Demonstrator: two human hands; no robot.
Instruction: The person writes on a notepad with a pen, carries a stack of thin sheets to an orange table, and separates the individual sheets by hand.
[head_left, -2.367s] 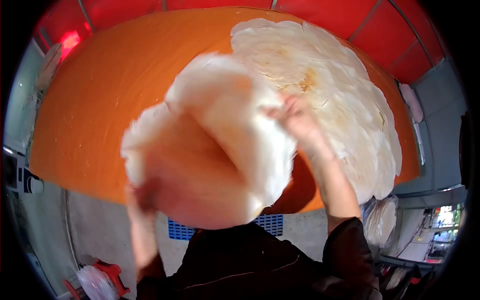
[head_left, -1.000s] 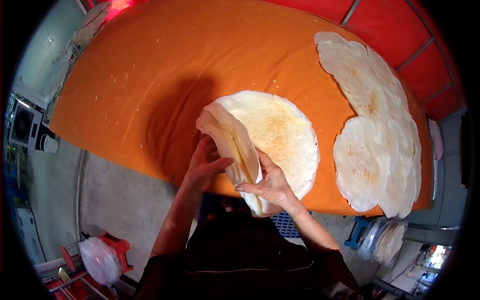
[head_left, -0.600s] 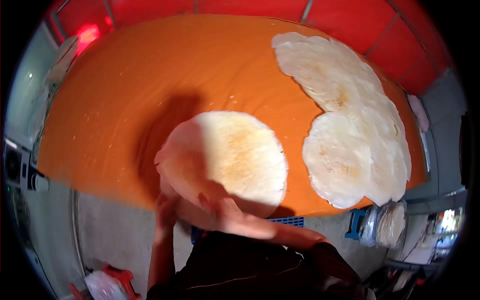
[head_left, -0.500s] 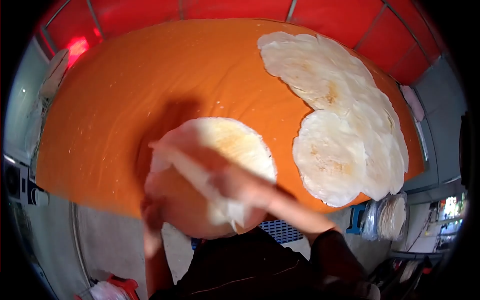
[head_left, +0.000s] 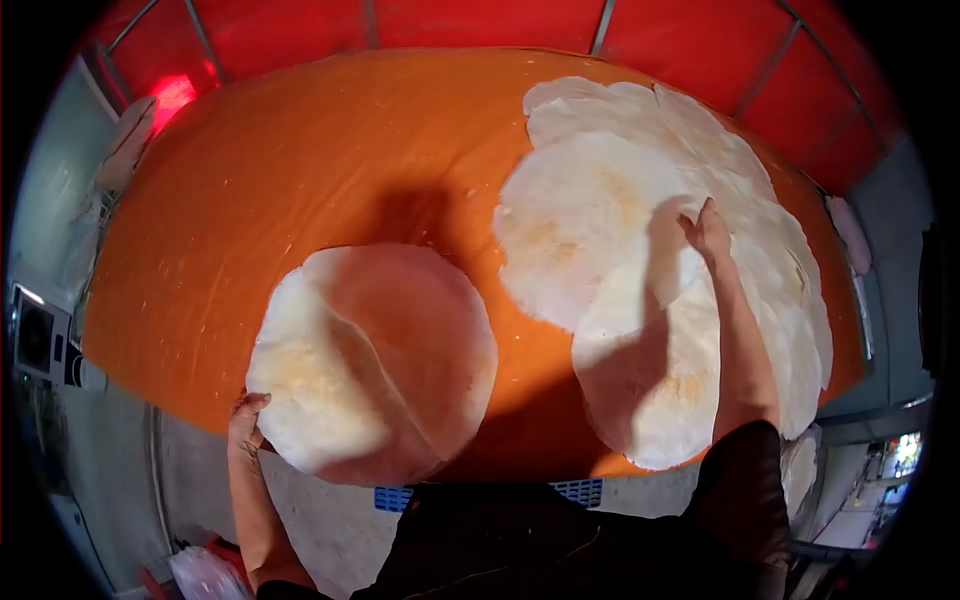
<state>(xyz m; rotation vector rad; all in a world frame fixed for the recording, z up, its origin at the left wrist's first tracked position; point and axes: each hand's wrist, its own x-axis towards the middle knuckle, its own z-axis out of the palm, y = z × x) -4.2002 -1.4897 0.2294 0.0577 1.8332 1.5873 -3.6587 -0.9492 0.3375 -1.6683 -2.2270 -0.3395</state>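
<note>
My left hand grips the left edge of a large round flatbread, thumb on top and fingers around its rim. That flatbread lies near the front edge of the orange cloth, with a diagonal crease or edge across it. On the right, my right hand is over the spread of overlapping flatbreads, beside another round flatbread on the spread's left side. Its thumb and fingers are apart, with nothing visible between them.
Red panels stand behind the cloth. Below its front edge is a blue plastic grate. A red stool with a plastic bag is at the lower left, and bagged flatbreads are at the lower right.
My right hand has moved from the near stack to the spread on the right, where another flatbread now lies. My left hand is at the near flatbread's left edge.
</note>
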